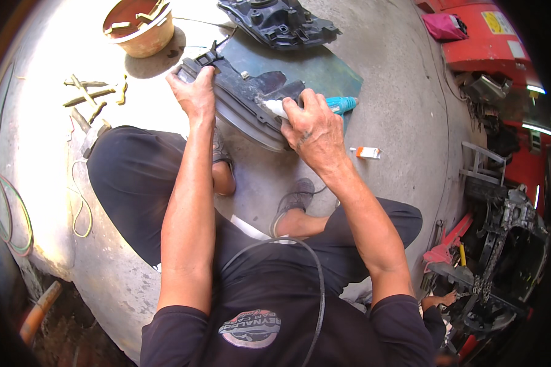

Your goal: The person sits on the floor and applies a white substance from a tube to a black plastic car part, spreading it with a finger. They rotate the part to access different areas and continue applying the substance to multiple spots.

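My left hand (196, 95) is closed on the left end of a car headlight (243, 116), thumb on top. The headlight is tilted, its black back housing facing up and its grey lens edge toward me. My right hand (315, 127) is closed round a teal-and-white hand tool (341, 104). Its teal end sticks out to the right of my fist. A white part (277, 108) shows at my fingertips, against the housing by a whitish patch. My fingers hide the middle of the tool, and its exact kind is unclear.
Beyond lies another black headlight housing (278, 24) on a greenish sheet (333, 68). A bucket (142, 43) stands far left, above hammers and hand tools (92, 95). A small orange-and-white container (368, 153) lies right. Red car parts (483, 46) and a dark mechanical assembly (496, 244) line the right side.
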Available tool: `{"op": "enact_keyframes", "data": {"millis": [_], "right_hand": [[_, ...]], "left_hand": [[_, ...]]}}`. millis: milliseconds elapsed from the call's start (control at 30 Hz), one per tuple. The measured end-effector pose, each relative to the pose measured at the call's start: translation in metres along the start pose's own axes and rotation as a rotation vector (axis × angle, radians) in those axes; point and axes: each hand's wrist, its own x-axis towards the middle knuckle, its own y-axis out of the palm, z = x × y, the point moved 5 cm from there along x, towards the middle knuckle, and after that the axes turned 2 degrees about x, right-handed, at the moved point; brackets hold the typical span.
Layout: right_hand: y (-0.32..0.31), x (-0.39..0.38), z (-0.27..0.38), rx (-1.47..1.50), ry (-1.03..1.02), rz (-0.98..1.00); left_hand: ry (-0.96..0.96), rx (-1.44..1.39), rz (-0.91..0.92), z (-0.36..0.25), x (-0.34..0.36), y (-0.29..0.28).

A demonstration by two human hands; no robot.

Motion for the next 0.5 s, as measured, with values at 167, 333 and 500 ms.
{"op": "enact_keyframes", "data": {"millis": [167,333,500], "right_hand": [[-0.0001,-0.0031,-0.0020,-0.003,0.005,0.002],[-0.0037,-0.0040,-0.0019,0.005,0.006,-0.012],[-0.0045,-0.0050,-0.0020,0.018,-0.003,-0.017]], "left_hand": [[-0.012,-0.030,0.013,-0.0011,-0.0018,0.0009],[-0.015,-0.048,0.019,-0.0039,-0.0023,0.0006],[0.003,-0.038,0.006,0.0034,0.0007,0.0009]]}}
